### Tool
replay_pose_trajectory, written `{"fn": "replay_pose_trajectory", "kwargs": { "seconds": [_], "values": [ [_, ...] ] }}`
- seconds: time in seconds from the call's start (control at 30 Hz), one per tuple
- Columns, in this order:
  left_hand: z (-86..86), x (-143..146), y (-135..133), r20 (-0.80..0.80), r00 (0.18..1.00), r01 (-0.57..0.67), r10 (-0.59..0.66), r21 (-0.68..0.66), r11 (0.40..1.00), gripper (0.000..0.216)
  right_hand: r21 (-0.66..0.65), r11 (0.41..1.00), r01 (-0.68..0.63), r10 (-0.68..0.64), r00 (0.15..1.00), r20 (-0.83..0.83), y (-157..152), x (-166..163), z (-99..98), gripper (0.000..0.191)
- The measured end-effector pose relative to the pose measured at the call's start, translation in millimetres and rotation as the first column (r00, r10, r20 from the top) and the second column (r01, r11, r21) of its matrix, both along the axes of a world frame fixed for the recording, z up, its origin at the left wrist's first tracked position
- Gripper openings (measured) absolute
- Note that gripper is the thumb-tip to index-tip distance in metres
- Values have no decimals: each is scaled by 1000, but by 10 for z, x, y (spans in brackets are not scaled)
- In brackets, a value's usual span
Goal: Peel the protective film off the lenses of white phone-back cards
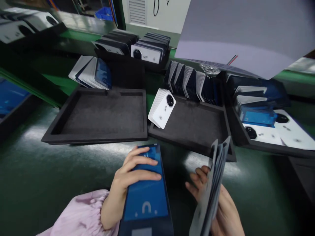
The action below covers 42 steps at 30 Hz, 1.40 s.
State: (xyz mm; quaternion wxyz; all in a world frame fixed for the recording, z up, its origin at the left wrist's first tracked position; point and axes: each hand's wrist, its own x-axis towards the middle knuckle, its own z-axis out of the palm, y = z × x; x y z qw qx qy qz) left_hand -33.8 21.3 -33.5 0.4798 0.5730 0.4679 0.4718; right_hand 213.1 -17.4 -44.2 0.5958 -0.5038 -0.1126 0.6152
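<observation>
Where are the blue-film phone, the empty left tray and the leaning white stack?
blue-film phone [147, 193]: head view, middle of blue film.
empty left tray [103, 113]: head view, bare floor.
leaning white stack [163, 108]: head view, top cover's back.

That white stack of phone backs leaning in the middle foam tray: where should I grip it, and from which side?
Grip the white stack across its two long edges, probably from above and the near side. It leans tilted on the tray's left wall, camera ring up, so its upper end stands free, while the lower end sits wedged against the foam. The left hand is nearest.
</observation>
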Motion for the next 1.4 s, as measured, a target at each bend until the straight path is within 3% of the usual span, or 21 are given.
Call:
{"fn": "replay_pose_trajectory", "kwargs": {
  "seconds": [0.07,0.13,0.2,0.3,0.4,0.47,0.53,0.6,0.67,0.77,0.87,1.03,1.13,1.27,1.4],
  "values": [
    [-56,-11,-28,-259,966,52,27,294,954,24,46,987,-157,161,982,-99,-31,-75,2,20],
    [-131,0,-73,-433,898,154,82,483,862,34,89,950,-299,310,935,-170,-76,-193,-10,22],
    [-191,23,-122,-461,882,188,101,540,821,35,92,931,-352,364,912,-189,-128,-324,-37,24],
    [-205,52,-182,-439,889,154,126,547,823,30,57,944,-326,331,932,-146,-189,-448,-105,27],
    [-128,70,-209,-334,939,58,78,377,924,46,53,956,-288,289,957,-12,-202,-418,-194,27],
    [-53,85,-204,-70,997,15,-12,47,999,55,68,966,-251,246,966,76,-196,-348,-248,28],
    [20,104,-183,214,975,123,-66,-265,956,42,82,973,-216,205,971,123,-189,-288,-279,29],
    [79,120,-155,281,948,251,-148,-376,892,28,96,977,-191,176,974,145,-181,-263,-280,30],
    [114,126,-132,202,957,276,-211,-394,876,27,100,983,-152,135,977,163,-164,-264,-254,29],
    [124,116,-121,167,974,211,-152,-435,875,36,112,993,-32,11,984,178,-116,-242,-183,20],
    [107,101,-128,228,970,190,-83,-503,843,32,123,984,126,-147,972,182,-58,-135,-99,15],
    [69,100,-139,408,913,261,-5,-574,776,28,130,943,305,-324,933,159,1,65,6,21],
    [37,96,-134,500,864,274,64,-574,772,25,131,925,357,-375,915,150,22,103,54,30],
    [13,92,-101,584,805,303,104,-555,775,27,140,923,360,-376,919,116,41,113,111,60],
    [29,91,-75,606,789,319,101,-544,777,30,116,936,334,-344,935,83,24,129,122,68]
  ]
}}
